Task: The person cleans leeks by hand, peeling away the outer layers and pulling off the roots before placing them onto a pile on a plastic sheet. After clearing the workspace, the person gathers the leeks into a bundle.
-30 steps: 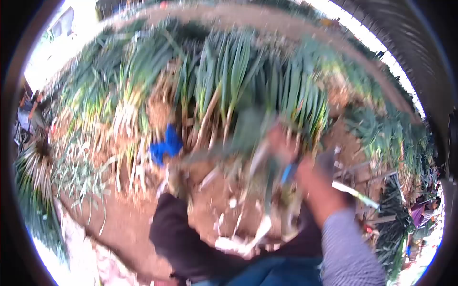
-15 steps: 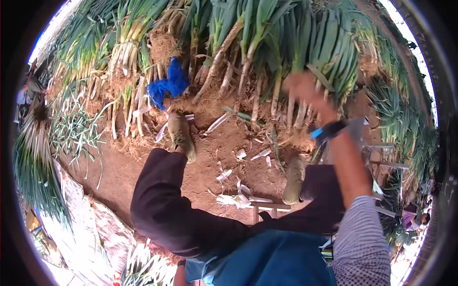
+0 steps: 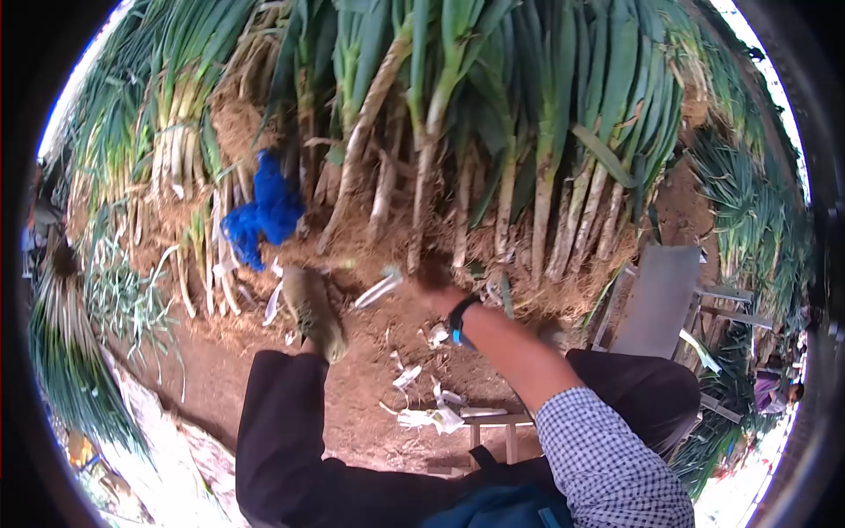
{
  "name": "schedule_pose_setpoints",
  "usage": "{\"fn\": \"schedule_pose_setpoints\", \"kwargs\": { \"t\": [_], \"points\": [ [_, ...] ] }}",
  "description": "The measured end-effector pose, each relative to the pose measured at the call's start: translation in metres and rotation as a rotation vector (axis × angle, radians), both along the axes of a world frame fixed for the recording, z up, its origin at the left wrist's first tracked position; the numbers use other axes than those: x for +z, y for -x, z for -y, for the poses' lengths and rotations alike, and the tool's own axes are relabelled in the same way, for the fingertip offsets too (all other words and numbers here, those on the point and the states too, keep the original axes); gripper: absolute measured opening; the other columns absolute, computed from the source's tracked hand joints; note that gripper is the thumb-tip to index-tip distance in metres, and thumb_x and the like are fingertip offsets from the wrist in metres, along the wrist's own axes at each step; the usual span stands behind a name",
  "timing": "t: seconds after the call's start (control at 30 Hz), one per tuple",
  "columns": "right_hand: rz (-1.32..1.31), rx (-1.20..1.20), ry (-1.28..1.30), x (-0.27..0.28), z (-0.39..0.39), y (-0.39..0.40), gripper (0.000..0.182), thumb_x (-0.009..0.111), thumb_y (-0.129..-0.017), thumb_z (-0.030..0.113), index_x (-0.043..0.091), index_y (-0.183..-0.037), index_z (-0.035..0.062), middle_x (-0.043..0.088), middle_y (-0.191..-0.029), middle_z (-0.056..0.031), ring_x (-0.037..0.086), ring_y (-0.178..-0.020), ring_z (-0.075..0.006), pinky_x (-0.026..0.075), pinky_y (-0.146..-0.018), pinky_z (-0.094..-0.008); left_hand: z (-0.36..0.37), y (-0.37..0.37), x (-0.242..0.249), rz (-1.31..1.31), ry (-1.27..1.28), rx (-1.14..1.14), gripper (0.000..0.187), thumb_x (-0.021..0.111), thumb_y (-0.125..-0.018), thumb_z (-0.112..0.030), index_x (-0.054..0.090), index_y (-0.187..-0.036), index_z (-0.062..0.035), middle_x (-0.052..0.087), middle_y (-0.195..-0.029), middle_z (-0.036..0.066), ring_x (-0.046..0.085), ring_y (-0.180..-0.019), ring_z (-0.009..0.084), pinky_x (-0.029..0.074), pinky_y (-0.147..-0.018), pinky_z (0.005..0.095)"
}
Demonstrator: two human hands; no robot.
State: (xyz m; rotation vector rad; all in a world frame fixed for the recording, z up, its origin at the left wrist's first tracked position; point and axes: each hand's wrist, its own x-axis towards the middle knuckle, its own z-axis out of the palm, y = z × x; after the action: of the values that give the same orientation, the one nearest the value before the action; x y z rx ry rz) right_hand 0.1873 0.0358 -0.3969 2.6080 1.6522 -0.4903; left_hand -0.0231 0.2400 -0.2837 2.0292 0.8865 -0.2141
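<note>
My right hand (image 3: pixel 433 286), with a dark wristband behind it, is low over the soil near the root ends of the long-stemmed green onions (image 3: pixel 427 176). Motion blur smears its fingers, so what they hold cannot be made out. A pale peeled strip (image 3: pixel 378 290) lies just left of the hand. Farther left, a bundle of blue netting or string (image 3: pixel 266 211) rests against the roots. My left hand is outside the frame.
My left shoe (image 3: pixel 312 312) stands on the soil. Peelings (image 3: pixel 436 414) lie by a small wooden stool (image 3: pixel 497 420). At the right is a grey board (image 3: pixel 657 299) with a metal frame. A tied onion bundle (image 3: pixel 75 352) lies at the left, beside pale sheeting (image 3: pixel 167 440).
My right arm has swung left and down, away from the stalks at the right. The view has shifted closer to the onions, and the grey board is now uncovered.
</note>
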Motion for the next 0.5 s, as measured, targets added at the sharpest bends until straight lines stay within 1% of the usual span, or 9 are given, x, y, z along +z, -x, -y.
{"fn": "schedule_pose_setpoints", "kwargs": {
  "t": [0.03,0.1,0.17,0.27,0.3,0.33,0.4,0.47,0.5],
  "points": [
    [-0.047,-0.017,0.024,0.021,0.002,0.005,0.027,0.056,-0.085,0.013,0.068,-0.104,-0.0023,0.067,-0.103,-0.0214,0.066,-0.097,-0.0355,0.052,-0.086,-0.0490,-0.007,-0.033,0.004,0.041,-0.039,-0.020,0.034,0.055,-0.095,-0.022,0.064,-0.123,-0.0054,0.071,-0.099,0.013,0.067,-0.090,0.0244,0.052,-0.079,0.0408],
    [-0.092,-0.066,0.008,0.066,0.015,0.021,0.019,0.059,-0.082,0.007,0.070,-0.096,0.0019,0.069,-0.094,-0.0173,0.069,-0.092,-0.0332,0.055,-0.080,-0.0462,-0.020,-0.086,0.017,0.113,-0.107,-0.051,0.034,0.055,-0.095,-0.022,0.064,-0.123,-0.0055,0.071,-0.099,0.013,0.067,-0.090,0.0246,0.052,-0.079,0.0409],
    [-0.413,-0.352,0.040,0.100,0.037,0.024,0.017,0.060,-0.080,0.003,0.070,-0.093,0.0043,0.069,-0.093,-0.0160,0.068,-0.089,-0.0309,0.054,-0.077,-0.0431,-0.032,-0.128,0.035,0.168,-0.167,-0.068,0.034,0.055,-0.095,-0.022,0.064,-0.123,-0.0056,0.071,-0.099,0.013,0.067,-0.090,0.0248,0.052,-0.079,0.0410],
    [-0.646,-0.961,-0.375,0.120,0.081,0.002,0.018,0.063,-0.077,0.003,0.068,-0.094,0.0060,0.068,-0.090,-0.0155,0.067,-0.083,-0.0314,0.053,-0.074,-0.0426,-0.045,-0.174,0.063,0.220,-0.231,-0.082,0.034,0.055,-0.095,-0.023,0.064,-0.124,-0.0058,0.071,-0.099,0.013,0.067,-0.090,0.0250,0.052,-0.079,0.0411],
    [-0.497,-0.894,-0.598,0.120,0.099,-0.018,0.015,0.067,-0.077,0.005,0.068,-0.092,0.0080,0.067,-0.082,-0.0118,0.064,-0.070,-0.0234,0.054,-0.063,-0.0368,-0.047,-0.182,0.071,0.223,-0.245,-0.082,0.034,0.055,-0.095,-0.023,0.064,-0.124,-0.0059,0.071,-0.099,0.013,0.067,-0.090,0.0251,0.052,-0.079,0.0411],
    [-0.487,-1.045,-0.723,0.125,0.107,-0.036,0.016,0.069,-0.077,0.008,0.066,-0.094,0.0070,0.066,-0.081,-0.0077,0.061,-0.065,-0.0162,0.052,-0.055,-0.0320,-0.049,-0.189,0.077,0.227,-0.256,-0.087,0.034,0.055,-0.095,-0.023,0.064,-0.124,-0.0059,0.071,-0.099,0.013,0.067,-0.090,0.0252,0.052,-0.079,0.0412],
    [-0.609,-1.123,-0.912,0.170,0.115,-0.084,0.010,0.064,-0.079,0.007,0.065,-0.088,0.0035,0.063,-0.071,-0.0104,0.061,-0.059,-0.0189,0.052,-0.054,-0.0323,-0.054,-0.194,0.086,0.222,-0.279,-0.093,0.034,0.055,-0.095,-0.023,0.064,-0.124,-0.0060,0.071,-0.099,0.013,0.067,-0.090,0.0254,0.052,-0.079,0.0413],
    [-0.708,-1.175,-1.034,0.181,0.109,-0.127,0.016,0.066,-0.081,0.010,0.061,-0.094,0.0027,0.062,-0.076,-0.0058,0.058,-0.059,-0.0146,0.049,-0.051,-0.0282,-0.058,-0.198,0.094,0.226,-0.300,-0.096,0.034,0.055,-0.095,-0.023,0.064,-0.124,-0.0062,0.071,-0.099,0.013,0.067,-0.090,0.0255,0.052,-0.079,0.0414],
    [-0.644,-1.174,-1.072,0.195,0.114,-0.142,0.019,0.066,-0.082,0.014,0.061,-0.096,0.0019,0.061,-0.076,-0.0047,0.057,-0.059,-0.0137,0.049,-0.050,-0.0282,-0.057,-0.201,0.095,0.228,-0.301,-0.097,0.034,0.055,-0.095,-0.023,0.064,-0.124,-0.0062,0.071,-0.099,0.013,0.067,-0.090,0.0256,0.052,-0.079,0.0414]
  ]
}}
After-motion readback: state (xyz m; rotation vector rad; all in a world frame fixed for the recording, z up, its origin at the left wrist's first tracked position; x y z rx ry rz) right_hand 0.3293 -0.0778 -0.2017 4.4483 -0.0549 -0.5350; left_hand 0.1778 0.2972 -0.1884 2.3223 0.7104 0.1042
